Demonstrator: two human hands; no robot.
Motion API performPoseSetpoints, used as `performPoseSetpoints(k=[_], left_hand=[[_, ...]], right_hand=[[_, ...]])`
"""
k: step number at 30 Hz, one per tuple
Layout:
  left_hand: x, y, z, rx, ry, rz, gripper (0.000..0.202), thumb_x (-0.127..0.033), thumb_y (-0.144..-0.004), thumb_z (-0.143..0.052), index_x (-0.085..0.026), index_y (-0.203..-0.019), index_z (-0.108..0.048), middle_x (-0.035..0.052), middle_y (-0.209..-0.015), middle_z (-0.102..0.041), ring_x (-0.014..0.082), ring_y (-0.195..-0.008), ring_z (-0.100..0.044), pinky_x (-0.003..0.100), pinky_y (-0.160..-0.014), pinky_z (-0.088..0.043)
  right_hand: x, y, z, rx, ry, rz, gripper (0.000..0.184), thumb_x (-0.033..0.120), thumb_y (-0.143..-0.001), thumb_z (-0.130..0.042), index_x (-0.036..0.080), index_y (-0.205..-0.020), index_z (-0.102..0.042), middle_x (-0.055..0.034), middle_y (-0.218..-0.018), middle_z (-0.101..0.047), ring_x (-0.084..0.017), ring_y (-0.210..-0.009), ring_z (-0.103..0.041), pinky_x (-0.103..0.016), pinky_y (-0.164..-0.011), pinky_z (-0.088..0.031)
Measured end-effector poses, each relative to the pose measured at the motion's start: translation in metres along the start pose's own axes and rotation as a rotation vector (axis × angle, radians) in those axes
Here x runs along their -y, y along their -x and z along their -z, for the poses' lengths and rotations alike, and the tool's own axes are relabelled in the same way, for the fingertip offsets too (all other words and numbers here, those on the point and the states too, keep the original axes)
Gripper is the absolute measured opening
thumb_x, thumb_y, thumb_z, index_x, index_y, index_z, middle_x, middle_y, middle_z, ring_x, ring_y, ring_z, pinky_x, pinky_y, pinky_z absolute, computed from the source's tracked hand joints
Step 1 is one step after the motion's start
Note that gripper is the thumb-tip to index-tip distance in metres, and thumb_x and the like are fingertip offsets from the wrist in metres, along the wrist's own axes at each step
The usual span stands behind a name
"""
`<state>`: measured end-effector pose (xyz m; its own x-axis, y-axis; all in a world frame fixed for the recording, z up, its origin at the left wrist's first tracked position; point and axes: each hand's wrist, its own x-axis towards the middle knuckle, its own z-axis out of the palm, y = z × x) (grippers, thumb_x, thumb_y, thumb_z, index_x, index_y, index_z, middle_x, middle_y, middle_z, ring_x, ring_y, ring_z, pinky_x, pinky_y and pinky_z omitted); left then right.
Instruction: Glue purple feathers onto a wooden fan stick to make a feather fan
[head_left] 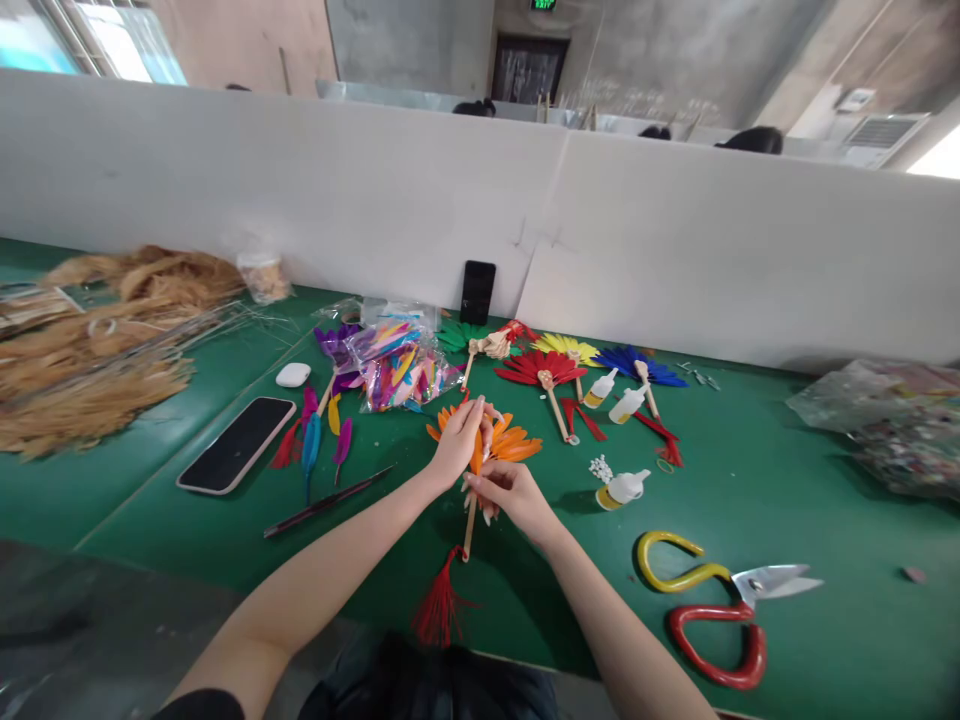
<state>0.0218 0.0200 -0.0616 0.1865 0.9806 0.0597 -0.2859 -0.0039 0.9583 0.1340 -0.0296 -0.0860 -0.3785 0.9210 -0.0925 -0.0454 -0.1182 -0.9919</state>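
Observation:
An orange feather fan (pixel 517 443) with a thin wooden handle (pixel 470 530) is in front of me, over the table's near part. My left hand (pixel 457 442) is curled over the fan's left and middle feathers, its fingers closed on them. Around the lower middle of the feathers, just above the handle, my right hand (pixel 514 492) is closed in a pinch. Its fingertips partly cover the base of the fan, so I cannot make out any small piece between them. A red tassel (pixel 439 605) hangs from the handle's end at the table's front edge.
Right of the fan are glue bottles (pixel 624 489), white beads (pixel 600 468) and large scissors (pixel 720 600). Behind lie a red fan (pixel 536 370), other coloured fans and bagged feathers (pixel 401 365). Tweezers (pixel 330 502), a phone (pixel 236 445) and tan fibre (pixel 112 340) lie left.

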Motion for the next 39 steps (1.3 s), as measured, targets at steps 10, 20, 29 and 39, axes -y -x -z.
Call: performPoseSetpoints(k=[10,20,29,39], left_hand=[[-0.007,0.009,0.017,0.243,-0.343,0.059,0.045,-0.055,-0.081,-0.049,-0.015,-0.075,-0.068,-0.0027,-0.050,-0.042,0.0069,-0.040,-0.036,0.021,-0.039,-0.024],[0.003,-0.004,0.024,0.110,-0.149,0.224,0.043,-0.056,-0.078,-0.053,-0.015,-0.070,-0.056,-0.0102,-0.038,-0.023,0.0043,-0.035,-0.021,0.020,-0.039,-0.013],[0.000,-0.010,0.038,0.105,-0.122,0.195,0.038,-0.049,-0.081,-0.053,-0.015,-0.065,-0.053,-0.0075,-0.037,-0.034,0.0044,-0.034,-0.027,0.021,-0.039,-0.014],[-0.011,-0.004,0.034,0.194,-0.014,0.305,0.033,-0.044,-0.081,-0.056,-0.014,-0.091,-0.066,-0.0102,-0.043,-0.018,0.0043,-0.040,-0.017,0.020,-0.043,-0.013]], right_hand=[[-0.007,-0.006,0.017,-0.066,0.061,0.030,0.039,0.052,-0.072,-0.064,0.014,-0.078,-0.069,-0.0027,-0.060,-0.066,-0.006,-0.034,-0.045,-0.019,-0.035,-0.036],[-0.014,-0.010,0.021,-0.084,0.015,0.023,0.043,0.054,-0.073,-0.062,0.013,-0.080,-0.070,-0.0043,-0.066,-0.068,-0.004,-0.033,-0.047,-0.016,-0.033,-0.033],[-0.012,-0.012,0.023,-0.173,0.004,0.040,0.045,0.056,-0.074,-0.059,0.012,-0.079,-0.067,-0.0049,-0.066,-0.068,-0.006,-0.037,-0.051,-0.017,-0.035,-0.037],[-0.003,-0.008,0.022,-0.333,0.163,0.165,0.038,0.053,-0.079,-0.054,0.017,-0.084,-0.064,-0.0041,-0.070,-0.066,-0.012,-0.044,-0.055,-0.025,-0.044,-0.045]])
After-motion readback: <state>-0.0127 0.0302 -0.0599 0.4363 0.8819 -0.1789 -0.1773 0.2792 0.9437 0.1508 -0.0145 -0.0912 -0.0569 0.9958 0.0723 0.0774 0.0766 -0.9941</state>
